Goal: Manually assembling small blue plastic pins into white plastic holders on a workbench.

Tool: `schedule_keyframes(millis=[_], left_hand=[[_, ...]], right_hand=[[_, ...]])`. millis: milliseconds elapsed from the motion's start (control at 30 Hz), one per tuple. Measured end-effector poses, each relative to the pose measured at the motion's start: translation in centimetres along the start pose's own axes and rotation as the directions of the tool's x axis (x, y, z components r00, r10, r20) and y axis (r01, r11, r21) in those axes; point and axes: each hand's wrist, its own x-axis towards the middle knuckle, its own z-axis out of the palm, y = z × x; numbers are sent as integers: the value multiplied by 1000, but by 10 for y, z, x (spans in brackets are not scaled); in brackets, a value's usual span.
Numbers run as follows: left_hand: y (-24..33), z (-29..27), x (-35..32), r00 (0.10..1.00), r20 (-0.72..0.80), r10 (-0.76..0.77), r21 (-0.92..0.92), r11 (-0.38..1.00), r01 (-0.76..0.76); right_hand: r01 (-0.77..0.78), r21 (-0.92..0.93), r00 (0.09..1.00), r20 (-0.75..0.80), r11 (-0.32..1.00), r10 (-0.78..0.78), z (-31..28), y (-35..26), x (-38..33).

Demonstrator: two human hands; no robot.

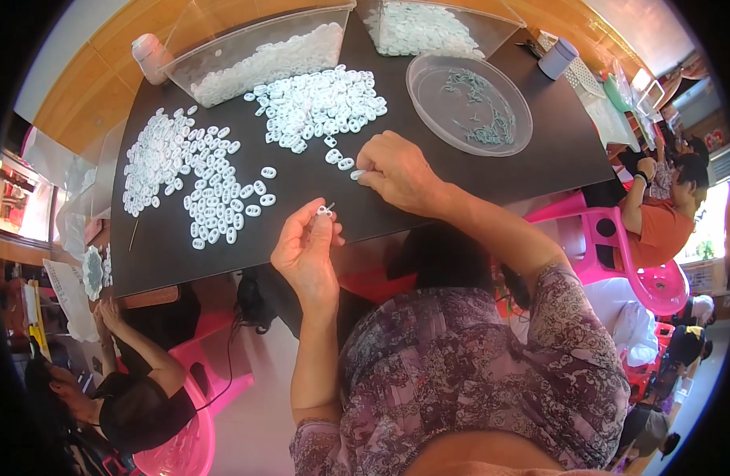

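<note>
My left hand (307, 252) is raised just in front of the black table's near edge and pinches one small white oval plastic piece (324, 210) with a thin pin at its fingertips. My right hand (398, 170) rests on the black table (539, 170), its fingertips touching a loose white piece (356, 174) at the tail of the middle heap (321, 105). A second spread of white pieces (194, 174) lies to the left of both hands.
Two clear bins (258, 54) (428, 28) full of white pieces stand at the far edge. A round clear dish (470, 103) holds small grey parts. A white bottle (151, 57) and a grey cup (557, 57) stand at the corners. Other people sit on pink chairs (619, 246) around.
</note>
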Motion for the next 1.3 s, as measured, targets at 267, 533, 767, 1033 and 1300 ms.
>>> schedule_keyframes(millis=[267,533,767,1033,1300], left_hand=[[0,0,1,1000,1,-9,-6,1000,9],[4,11,5,999,-19,40,36,999,-39],[3,12,-1,1000,-1,3,-22,1000,-3],[0,17,-7,997,-66,-39,-135,990,30],[2,17,-9,996,-87,-29,-135,991,17]], right_hand=[[3,118,1000,-25,993,-1,-3,-13,-8],[-74,276,990,135,958,37,-11,-32,-7],[-290,461,955,201,839,220,-7,-38,-9],[-461,629,886,293,626,359,-4,-49,-13],[-429,776,896,299,463,329,3,-52,-18]])
